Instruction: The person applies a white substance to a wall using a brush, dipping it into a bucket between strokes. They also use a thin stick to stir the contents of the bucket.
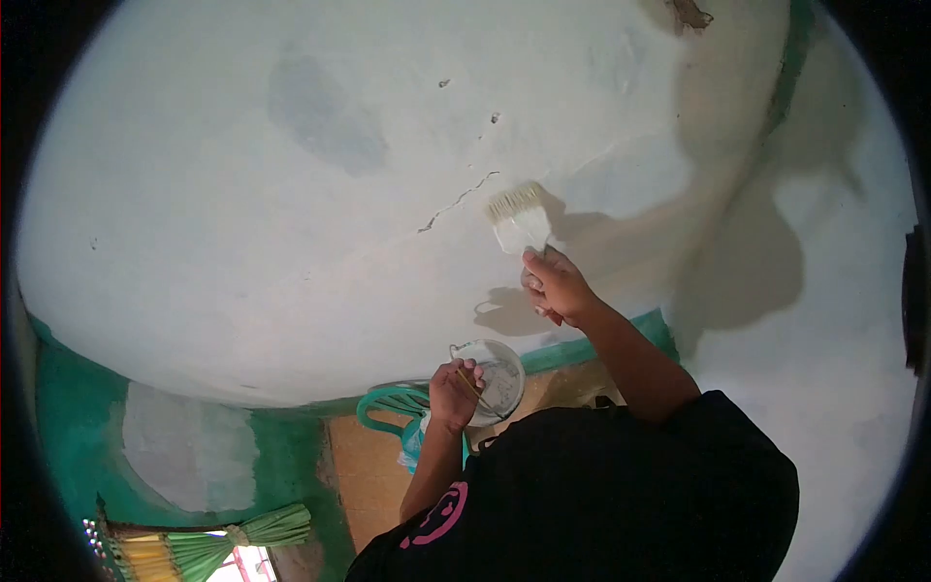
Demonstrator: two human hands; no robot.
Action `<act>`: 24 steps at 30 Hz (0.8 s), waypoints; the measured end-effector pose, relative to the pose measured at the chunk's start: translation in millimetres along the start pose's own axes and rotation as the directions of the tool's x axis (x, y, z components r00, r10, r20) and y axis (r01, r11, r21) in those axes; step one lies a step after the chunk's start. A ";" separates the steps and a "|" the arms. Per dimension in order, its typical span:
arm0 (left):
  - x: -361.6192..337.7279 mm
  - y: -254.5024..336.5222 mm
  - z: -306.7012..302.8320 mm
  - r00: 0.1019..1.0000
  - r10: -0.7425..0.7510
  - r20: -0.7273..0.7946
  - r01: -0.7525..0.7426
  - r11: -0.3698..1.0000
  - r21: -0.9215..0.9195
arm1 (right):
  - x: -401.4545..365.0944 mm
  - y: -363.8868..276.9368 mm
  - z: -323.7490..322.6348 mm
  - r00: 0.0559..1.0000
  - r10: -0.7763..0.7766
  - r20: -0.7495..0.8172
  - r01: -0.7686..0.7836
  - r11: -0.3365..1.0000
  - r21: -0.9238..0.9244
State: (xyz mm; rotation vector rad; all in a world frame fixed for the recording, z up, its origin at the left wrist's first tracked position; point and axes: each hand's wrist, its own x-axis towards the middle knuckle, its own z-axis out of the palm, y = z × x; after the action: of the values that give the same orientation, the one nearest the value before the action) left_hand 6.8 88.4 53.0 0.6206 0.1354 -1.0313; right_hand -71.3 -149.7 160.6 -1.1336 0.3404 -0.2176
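Observation:
My right hand [555, 288] is closed around the handle of a wide paintbrush [524, 231]. The brush has a white-coated ferrule and pale bristles, which point up at the white wall [339, 252] just right of a jagged crack [458, 202]. Lower down, my left hand [454, 392] is curled at the side of a round white bucket [522, 373], gripping its thin handle, which runs across the opening. Pale whitish liquid shows inside the bucket.
A green plastic chair [388, 398] stands behind my left hand, on an orange-tiled floor [364, 475]. Green paint [291, 446] covers the lower wall, with a grey patch [189, 451] on it. A tied green curtain [272, 527] hangs by a window at lower left.

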 end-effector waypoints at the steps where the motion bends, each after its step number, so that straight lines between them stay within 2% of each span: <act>1: 7.7 2.1 -10.4 1.000 0.014 -0.026 -0.014 1.000 -0.001 | 17.1 22.1 -12.4 1.000 0.012 0.017 -0.012 1.000 0.005; 5: -3.2 5.0 -17.2 0.999 0.021 -0.048 -0.024 0.999 -0.045 | 8.0 91.4 -31.5 0.917 0.387 -0.093 -0.354 0.900 0.255; 6: -4.3 6.3 -19.7 0.999 0.022 -0.048 -0.024 0.998 -0.051 | 8.7 107.4 -38.9 0.916 0.390 -0.094 -0.357 0.900 0.251; 8: -10.5 5.1 -26.0 0.999 0.017 -0.035 -0.019 0.997 -0.070 | 6.8 134.0 -51.3 0.773 0.629 -0.085 -0.533 0.716 0.451; 10: -12.9 3.8 -28.9 0.999 0.017 -0.043 -0.020 0.997 -0.069 | 5.2 119.0 -44.0 0.775 0.615 -0.145 -0.517 0.750 0.414; 12: -12.5 2.7 -30.2 0.998 0.018 -0.052 -0.021 0.998 -0.061 | 6.9 85.9 -35.2 0.877 0.481 0.011 -0.442 0.796 0.413; 15: -11.8 -5.1 -31.1 0.998 -0.003 -0.069 -0.004 0.996 -0.088 | -17.9 10.5 6.2 0.906 0.424 0.021 -0.402 0.842 0.360; 17: -11.0 -8.7 -32.4 1.000 -0.016 -0.024 0.012 0.990 -0.138 | -29.1 -11.8 20.9 0.983 0.134 0.126 -0.151 0.978 0.142; 21: -14.3 -12.7 -25.5 0.999 -0.032 -0.018 0.029 0.987 -0.159 | -14.8 14.7 2.3 0.989 0.119 0.087 -0.125 0.990 0.068; 23: -12.5 -6.3 -26.4 0.998 -0.024 -0.056 0.017 0.992 -0.123 | -0.1 65.8 -22.8 0.937 0.339 -0.079 -0.328 0.936 0.124; 24: -12.9 -3.5 -26.5 0.998 -0.020 -0.055 0.013 0.993 -0.121 | -3.7 86.4 -28.9 0.921 0.371 -0.122 -0.354 0.925 0.141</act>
State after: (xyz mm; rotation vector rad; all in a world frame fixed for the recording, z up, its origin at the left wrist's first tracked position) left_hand 1.9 111.3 34.8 0.5394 0.2501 -1.0142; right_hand -85.7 -137.4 71.3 -0.9211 0.6538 0.0092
